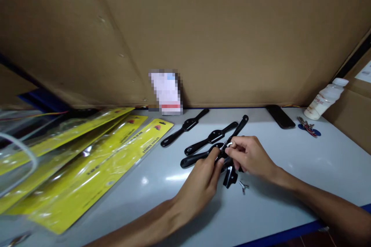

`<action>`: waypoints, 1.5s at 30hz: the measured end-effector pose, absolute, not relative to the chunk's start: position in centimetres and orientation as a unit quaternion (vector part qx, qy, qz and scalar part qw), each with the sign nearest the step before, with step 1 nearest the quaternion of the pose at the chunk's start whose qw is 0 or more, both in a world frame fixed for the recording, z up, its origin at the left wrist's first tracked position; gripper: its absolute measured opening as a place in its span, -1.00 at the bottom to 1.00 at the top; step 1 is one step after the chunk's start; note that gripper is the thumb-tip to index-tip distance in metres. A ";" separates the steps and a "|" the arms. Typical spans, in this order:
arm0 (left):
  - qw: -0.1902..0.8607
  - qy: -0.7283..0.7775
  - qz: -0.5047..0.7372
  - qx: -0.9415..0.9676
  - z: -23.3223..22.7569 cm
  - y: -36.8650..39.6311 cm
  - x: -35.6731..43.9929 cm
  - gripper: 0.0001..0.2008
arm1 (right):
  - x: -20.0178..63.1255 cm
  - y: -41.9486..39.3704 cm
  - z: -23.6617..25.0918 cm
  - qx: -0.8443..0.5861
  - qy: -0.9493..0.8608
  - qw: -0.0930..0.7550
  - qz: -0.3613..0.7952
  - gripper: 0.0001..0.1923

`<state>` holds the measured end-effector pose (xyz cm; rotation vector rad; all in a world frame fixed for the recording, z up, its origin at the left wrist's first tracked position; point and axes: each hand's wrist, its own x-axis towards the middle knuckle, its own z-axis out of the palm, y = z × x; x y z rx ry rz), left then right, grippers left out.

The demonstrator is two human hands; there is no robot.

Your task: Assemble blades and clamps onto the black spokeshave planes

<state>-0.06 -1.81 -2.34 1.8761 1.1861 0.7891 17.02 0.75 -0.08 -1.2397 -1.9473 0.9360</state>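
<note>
My left hand is closed around a black spokeshave, which is tilted, one handle pointing away to the upper right. My right hand pinches a small silver screw against the middle of that spokeshave. Fingers hide most of its body. Just below my hands, a black metal cap plate lies on the table, and beside it is a loose silver wing screw. Behind my left hand rests another spokeshave, partly covered.
Two more spokeshaves lie farther back on the grey table. Yellow cards in clear plastic packs overlap on the left. A blurred-out phone-like screen leans on the cardboard. At right are a black phone, keys and a bottle.
</note>
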 end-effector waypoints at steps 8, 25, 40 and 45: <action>0.666 0.449 0.263 0.533 -1.4 -1.0 -0.4 -0.76 | 18.4 1.1 -0.6 -0.429 -0.863 0.254 0.074 -0.78; 0.718 0.465 0.246 0.455 -0.9 -0.6 -0.7 -0.83 | 19.0 1.1 -0.2 -0.359 -0.896 0.257 0.052 -0.66; 0.712 0.481 0.236 0.454 -0.5 -0.7 -0.7 -0.83 | 19.5 1.4 0.4 -0.357 -0.903 0.240 0.020 -0.63; 0.717 0.468 0.238 0.458 -0.5 -0.5 -0.8 -0.81 | 19.6 1.5 0.5 -0.326 -0.920 0.214 0.033 -0.61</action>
